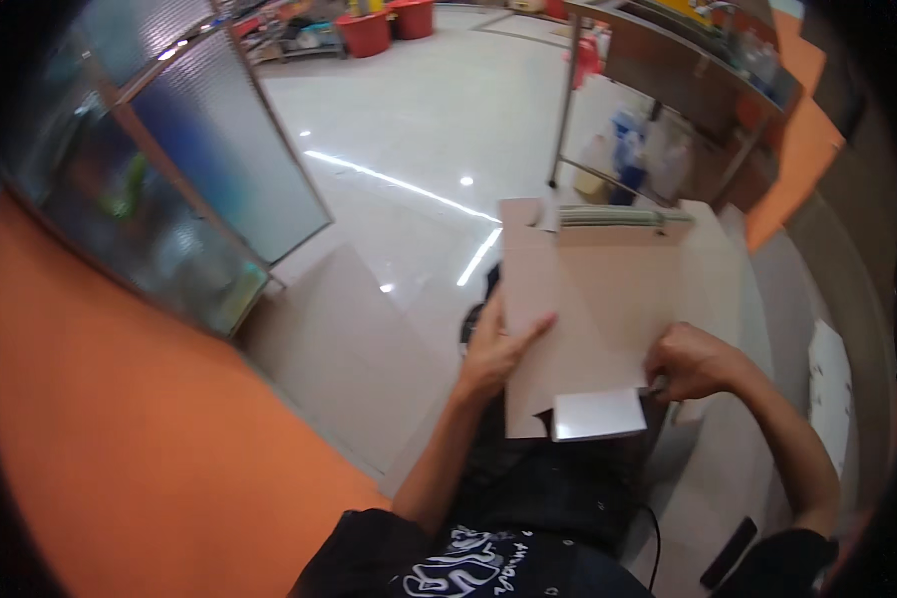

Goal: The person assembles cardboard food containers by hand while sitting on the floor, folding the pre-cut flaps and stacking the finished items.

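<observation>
A flat brown cardboard sheet lies over the person's lap. The left hand rests open on its left edge, thumb across the face. The right hand is curled closed on its lower right edge. At the sheet's near edge a white flap folds out. Right of the sheet a dark flat object lies on a pale surface. Beyond the sheet stands a metal shelf rack, and farther off red tubs sit on the glossy floor.
</observation>
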